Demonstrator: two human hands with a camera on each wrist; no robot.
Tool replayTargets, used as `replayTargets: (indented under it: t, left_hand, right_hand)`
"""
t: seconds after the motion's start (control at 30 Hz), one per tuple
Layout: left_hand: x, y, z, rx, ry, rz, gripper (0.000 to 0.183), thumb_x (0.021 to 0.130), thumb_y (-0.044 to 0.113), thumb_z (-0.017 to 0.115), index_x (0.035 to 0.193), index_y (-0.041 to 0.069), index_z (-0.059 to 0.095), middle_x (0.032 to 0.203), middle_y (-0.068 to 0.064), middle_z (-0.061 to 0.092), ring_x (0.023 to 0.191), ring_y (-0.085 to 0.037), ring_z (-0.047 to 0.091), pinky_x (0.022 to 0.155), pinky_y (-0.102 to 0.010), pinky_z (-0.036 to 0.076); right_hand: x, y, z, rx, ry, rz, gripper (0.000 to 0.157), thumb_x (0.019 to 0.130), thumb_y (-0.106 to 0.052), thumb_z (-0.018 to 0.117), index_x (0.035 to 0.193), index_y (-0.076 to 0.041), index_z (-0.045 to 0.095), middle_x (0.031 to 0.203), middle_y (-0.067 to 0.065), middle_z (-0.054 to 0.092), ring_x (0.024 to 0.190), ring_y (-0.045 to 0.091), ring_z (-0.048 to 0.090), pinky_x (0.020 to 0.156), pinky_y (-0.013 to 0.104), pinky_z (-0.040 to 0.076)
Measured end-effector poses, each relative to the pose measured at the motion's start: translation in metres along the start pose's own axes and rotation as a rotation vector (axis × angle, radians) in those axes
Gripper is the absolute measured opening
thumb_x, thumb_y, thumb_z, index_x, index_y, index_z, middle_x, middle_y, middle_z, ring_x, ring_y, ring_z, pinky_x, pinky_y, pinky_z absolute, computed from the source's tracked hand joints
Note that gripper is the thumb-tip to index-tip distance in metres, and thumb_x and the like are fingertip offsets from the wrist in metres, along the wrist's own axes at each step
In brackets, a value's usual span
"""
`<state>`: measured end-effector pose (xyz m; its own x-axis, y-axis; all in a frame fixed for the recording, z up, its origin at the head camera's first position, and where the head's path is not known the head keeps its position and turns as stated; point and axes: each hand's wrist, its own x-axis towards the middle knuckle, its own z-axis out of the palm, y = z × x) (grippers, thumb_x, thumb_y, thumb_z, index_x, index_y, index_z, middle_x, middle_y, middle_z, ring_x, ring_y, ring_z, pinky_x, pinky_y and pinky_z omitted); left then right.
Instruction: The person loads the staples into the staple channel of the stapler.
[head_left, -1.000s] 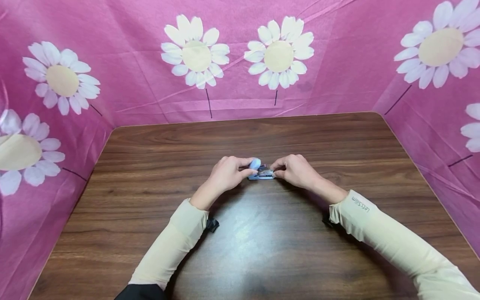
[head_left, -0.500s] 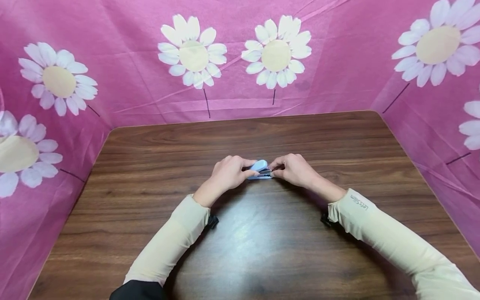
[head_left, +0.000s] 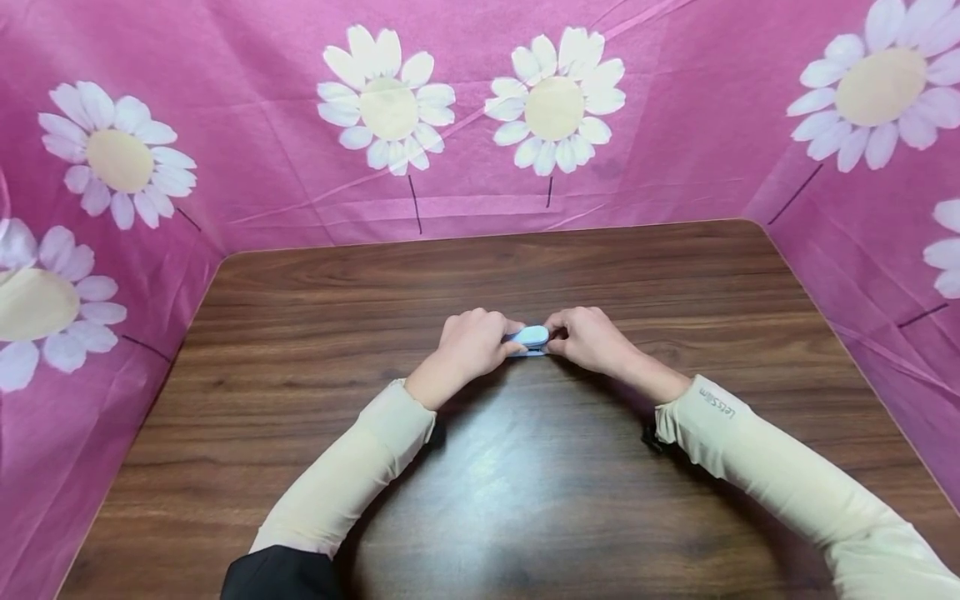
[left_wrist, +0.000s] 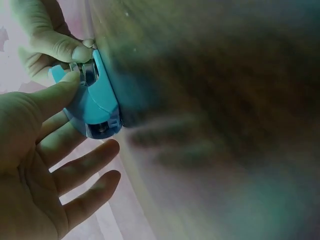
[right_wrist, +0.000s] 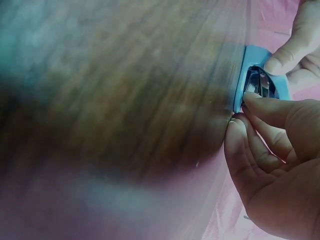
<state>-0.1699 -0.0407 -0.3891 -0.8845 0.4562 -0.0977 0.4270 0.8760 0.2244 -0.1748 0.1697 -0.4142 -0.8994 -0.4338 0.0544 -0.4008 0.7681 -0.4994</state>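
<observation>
A small light-blue stapler (head_left: 533, 336) stands on the table between both hands. Its cover slants over the metal staple rail (right_wrist: 253, 82), leaving a gap in which the rail shows. My left hand (head_left: 472, 342) pinches the stapler near its hinge end, thumb on the near side; in the left wrist view its other fingers spread away from the blue body (left_wrist: 95, 105). From the opposite side my right hand (head_left: 594, 340) pinches the front end, its thumb (right_wrist: 265, 107) against the rail's tip. The tip of the rail is partly hidden by those fingers.
The brown wood-grain table (head_left: 480, 500) stretches around the hands. Behind it and on both sides hangs a pink cloth (head_left: 465, 83) printed with white daisies. A pale sleeve covers each forearm, with a dark wrist mount (head_left: 655, 435) under the right one.
The stapler's blue cover has swung rightward and down over the metal rail. My left hand has shifted right along with it, while my right hand stays nearly in place at the front end.
</observation>
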Motion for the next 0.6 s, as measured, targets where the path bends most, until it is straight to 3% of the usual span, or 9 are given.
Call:
replayTargets:
  t: [0.2,0.6]
  left_hand:
    - [0.0016,0.0016,0.0014,0.006,-0.001,0.022,0.032,0.092,0.048,0.07,0.124,0.041,0.072,0.113,0.006,0.076,0.087,-0.02,0.071,0.061,-0.041,0.05]
    - [-0.0037,-0.0043,-0.0009,-0.05,0.01,-0.016,0.041,0.093,0.053,0.068,0.132,0.041,0.067,0.121,0.003,0.074,0.081,-0.019,0.064,0.056,-0.037,0.044]
  right_hand:
    - [-0.0004,0.0009,0.0014,0.004,-0.007,0.01,0.006,0.08,-0.011,0.076,0.086,-0.014,0.076,0.075,-0.005,0.068,0.067,0.011,0.056,0.068,0.034,0.046]
    - [-0.0033,0.0006,-0.0009,0.038,0.003,0.002,0.007,0.082,-0.013,0.076,0.088,-0.015,0.076,0.076,-0.005,0.073,0.069,0.007,0.062,0.069,0.032,0.051]
